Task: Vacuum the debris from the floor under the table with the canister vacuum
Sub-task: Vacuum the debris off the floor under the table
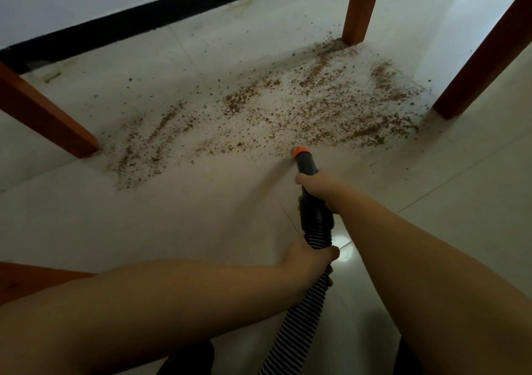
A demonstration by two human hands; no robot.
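Right hand (319, 189) gripped the stiff black orange-tipped nozzle (306, 166); left hand (312, 255) held the light, floppy ribbed hose (299, 317), near loose brown debris (288, 106).

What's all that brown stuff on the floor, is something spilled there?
Yes. Brown crumbly debris lies scattered in streaks over the pale floor between the table legs, thickest toward the right. The orange-tipped vacuum nozzle sits at its near edge, so most of it is still there.
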